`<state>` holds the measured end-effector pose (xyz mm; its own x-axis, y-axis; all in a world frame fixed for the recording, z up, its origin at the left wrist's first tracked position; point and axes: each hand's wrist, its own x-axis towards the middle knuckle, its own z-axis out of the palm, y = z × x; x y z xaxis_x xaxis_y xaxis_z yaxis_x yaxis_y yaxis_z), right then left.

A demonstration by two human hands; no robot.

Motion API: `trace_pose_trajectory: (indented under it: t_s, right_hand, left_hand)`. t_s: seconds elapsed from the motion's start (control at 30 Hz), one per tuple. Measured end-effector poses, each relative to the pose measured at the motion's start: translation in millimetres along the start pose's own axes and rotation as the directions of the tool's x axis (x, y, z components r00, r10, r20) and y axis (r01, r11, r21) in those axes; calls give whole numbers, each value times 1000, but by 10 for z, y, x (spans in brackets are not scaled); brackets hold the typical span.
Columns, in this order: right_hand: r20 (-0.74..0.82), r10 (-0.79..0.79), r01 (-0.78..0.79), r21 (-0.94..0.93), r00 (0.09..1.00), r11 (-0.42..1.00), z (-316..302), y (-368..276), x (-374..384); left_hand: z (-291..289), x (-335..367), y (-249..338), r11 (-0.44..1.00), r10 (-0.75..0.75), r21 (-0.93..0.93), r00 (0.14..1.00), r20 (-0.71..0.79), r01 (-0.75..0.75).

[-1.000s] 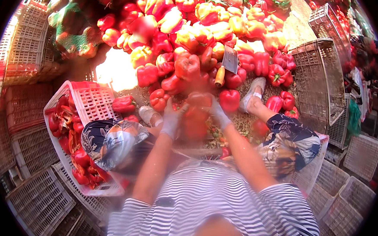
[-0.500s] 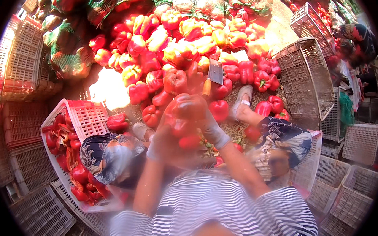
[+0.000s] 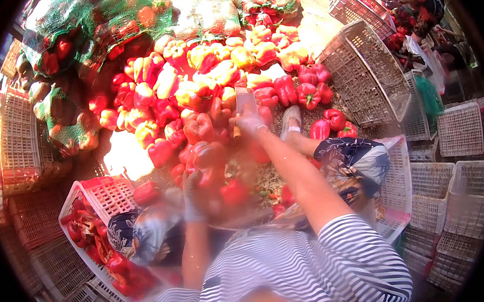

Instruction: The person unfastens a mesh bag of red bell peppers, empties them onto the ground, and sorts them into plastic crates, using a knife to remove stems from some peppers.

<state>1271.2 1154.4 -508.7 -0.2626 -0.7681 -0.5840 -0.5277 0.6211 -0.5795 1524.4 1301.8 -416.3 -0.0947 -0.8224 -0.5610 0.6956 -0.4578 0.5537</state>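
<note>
One thing has changed on my feed: the right hand (image 3: 248, 123) has left the red pepper (image 3: 206, 156) and now closes around the cleaver (image 3: 244, 100), so I judge the work now has its blade ready. The left hand (image 3: 192, 197) seems to touch that pepper, well beyond the pink crate's (image 3: 112, 195) right edge; blur keeps me from telling its grip. I can read no brand, label or writing.
</note>
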Motion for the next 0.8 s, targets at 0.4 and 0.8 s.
trace_pose_trajectory:
  t_s: [0.4,0.8]
  right_hand:
    - [-286,-319,383,873,903,301,-1247,-218,-2277]
    - [-947,-305,101,-295,101,950,-2955,1766,-4935]
  left_hand:
    - [541,-122,141,963,-109,267,964,244,41]
    - [3061,-1467,-1111,871,-483,448,506,715,199]
